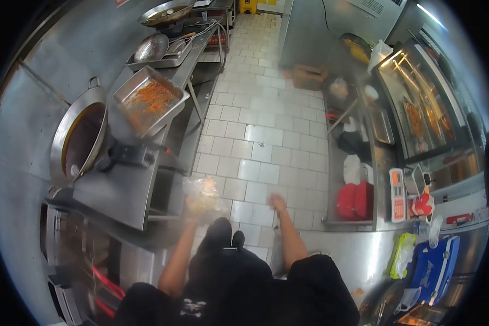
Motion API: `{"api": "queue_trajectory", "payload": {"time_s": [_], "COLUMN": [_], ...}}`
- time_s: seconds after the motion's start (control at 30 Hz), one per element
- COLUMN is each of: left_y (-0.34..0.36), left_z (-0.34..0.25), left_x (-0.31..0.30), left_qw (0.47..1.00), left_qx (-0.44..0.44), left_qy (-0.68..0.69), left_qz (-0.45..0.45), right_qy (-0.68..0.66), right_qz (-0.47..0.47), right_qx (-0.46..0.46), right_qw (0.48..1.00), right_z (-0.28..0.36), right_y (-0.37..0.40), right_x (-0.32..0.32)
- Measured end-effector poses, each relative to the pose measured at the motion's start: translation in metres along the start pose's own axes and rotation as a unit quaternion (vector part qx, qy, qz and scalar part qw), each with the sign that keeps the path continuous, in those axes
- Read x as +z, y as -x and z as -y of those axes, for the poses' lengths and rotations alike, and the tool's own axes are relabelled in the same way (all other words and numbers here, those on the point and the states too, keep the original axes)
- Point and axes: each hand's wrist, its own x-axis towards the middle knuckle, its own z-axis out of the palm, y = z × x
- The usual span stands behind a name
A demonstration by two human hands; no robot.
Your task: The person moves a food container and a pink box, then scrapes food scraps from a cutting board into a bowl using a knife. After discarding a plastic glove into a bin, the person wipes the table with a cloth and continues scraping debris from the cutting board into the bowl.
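Observation:
A clear plastic bag (205, 195) with pale, orange-tinged contents hangs in my left hand (190, 211), in front of my legs and above the tiled floor. The fingers are closed on the bag and partly covered by it. My right hand (277, 202) is out over the floor, touching nothing that shows; motion blurs its fingers. Left of the bag stands the steel table (119, 198). On it are a metal tray (173, 111) with orange crumbs and a large wok (60, 138) of dark liquid.
A skimmer (151, 48) lies on the table farther back. A cardboard box (309, 77) sits on the floor at the right. The right counter bears a scale (398, 194), a glass display case (421, 103) and a blue case (436, 270). Below is a red container (355, 200).

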Motion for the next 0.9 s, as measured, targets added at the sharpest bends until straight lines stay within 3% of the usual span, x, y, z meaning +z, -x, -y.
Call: {"api": "queue_trajectory", "payload": {"time_s": [0.07, 0.2, 0.27, 0.3, 0.33, 0.37, 0.4, 0.43, 0.47, 0.5, 0.53, 0.57, 0.6, 0.67, 0.7, 0.77, 0.8, 0.87, 0.9], "left_y": [-0.050, -0.154, -0.207, -0.240, -0.276, -0.313, -0.345, -0.372, -0.404, -0.441, -0.477, -0.513, -0.555, -0.642, -0.680, -0.751, -0.780, -0.852, -0.873], "left_z": [0.025, 0.025, 0.011, 0.015, 0.027, 0.036, 0.027, 0.002, -0.013, -0.009, -0.001, 0.010, 0.027, 0.067, 0.080, 0.102, 0.112, 0.113, 0.093], "left_x": [-0.031, 0.000, 0.027, 0.033, 0.036, 0.047, 0.076, 0.118, 0.149, 0.163, 0.173, 0.178, 0.174, 0.158, 0.162, 0.177, 0.172, 0.173, 0.196], "left_qw": [0.975, 0.997, 0.943, 0.943, 0.965, 0.980, 0.982, 1.000, 0.987, 0.986, 0.979, 0.970, 0.970, 0.990, 0.990, 0.973, 0.973, 0.932, 0.931], "left_qx": [0.048, 0.031, 0.051, 0.049, 0.065, 0.080, 0.078, 0.019, -0.046, -0.060, -0.074, -0.089, -0.102, -0.090, -0.101, 0.116, 0.103, 0.182, 0.182], "left_qy": [-0.213, -0.064, -0.328, -0.327, -0.245, -0.158, -0.152, -0.006, 0.139, 0.139, 0.184, 0.226, 0.219, 0.081, 0.074, -0.193, -0.200, -0.297, -0.299], "left_qz": [-0.028, -0.018, -0.040, -0.034, -0.060, -0.086, -0.081, -0.010, 0.060, 0.067, 0.051, 0.035, 0.043, 0.066, 0.072, 0.056, 0.055, 0.104, 0.105], "right_qy": [-0.015, 0.029, 0.122, 0.174, 0.221, 0.115, 0.166, 0.204, 0.142, 0.273, 0.439, 0.284, 0.118, 0.224, 0.212, 0.396, 0.391, 0.462, 0.427], "right_qz": [0.009, 0.041, 0.037, 0.031, 0.057, 0.055, 0.075, 0.042, 0.027, 0.042, 0.135, 0.078, 0.019, 0.035, 0.032, 0.052, 0.057, 0.114, 0.091], "right_qx": [-0.058, -0.155, -0.151, -0.145, -0.097, -0.007, 0.058, 0.078, 0.175, 0.037, 0.012, 0.111, 0.202, 0.191, 0.197, 0.022, 0.034, -0.006, 0.013], "right_qw": [0.998, 0.987, 0.980, 0.974, 0.969, 0.992, 0.982, 0.975, 0.974, 0.960, 0.888, 0.949, 0.972, 0.955, 0.957, 0.916, 0.918, 0.880, 0.899], "right_z": [0.109, 0.208, 0.191, 0.157, 0.124, 0.111, 0.087, 0.072, 0.060, 0.063, 0.048, 0.065, 0.081, 0.043, -0.016, -0.071, -0.060, -0.018, -0.006], "right_y": [-0.030, -0.112, -0.156, -0.189, -0.210, -0.198, -0.199, -0.184, -0.169, -0.144, -0.142, -0.118, -0.100, -0.111, -0.106, -0.160, -0.175, -0.243, -0.291], "right_x": [0.013, 0.028, 0.021, 0.009, -0.005, -0.011, -0.029, -0.036, -0.045, -0.050, -0.058, -0.057, -0.055, -0.056, -0.083, -0.043, -0.036, -0.023, -0.015]}}
